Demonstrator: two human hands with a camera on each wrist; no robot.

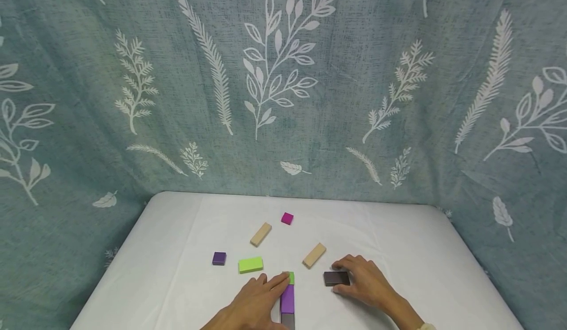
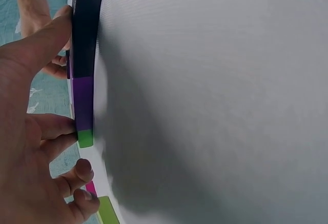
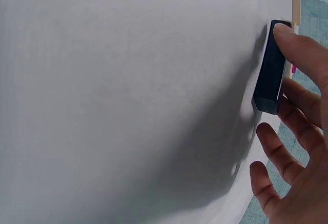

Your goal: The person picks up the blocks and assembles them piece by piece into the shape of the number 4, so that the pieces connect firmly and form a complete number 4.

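A row of end-to-end blocks runs toward the person: a small green block [image 1: 291, 278], a purple block [image 1: 287, 299] and a dark grey block [image 1: 287, 320]. My left hand [image 1: 259, 300] lies along its left side, fingertips at the green end and thumb touching the dark grey block [image 2: 85, 34]. To the right of the row, my right hand [image 1: 365, 281] holds a black block [image 1: 335, 278] between thumb and index finger. In the right wrist view, the thumb lies on the near face of this black block [image 3: 270, 70], while the other fingers spread loosely below.
Beyond the hands lie two tan wooden blocks [image 1: 314, 255], a lime block [image 1: 250, 265], a dark purple cube [image 1: 219, 258] and a magenta cube [image 1: 287, 218]. A white cloth covers the table [image 1: 177, 271]. Behind it hangs a leaf-patterned green curtain [image 1: 328, 123].
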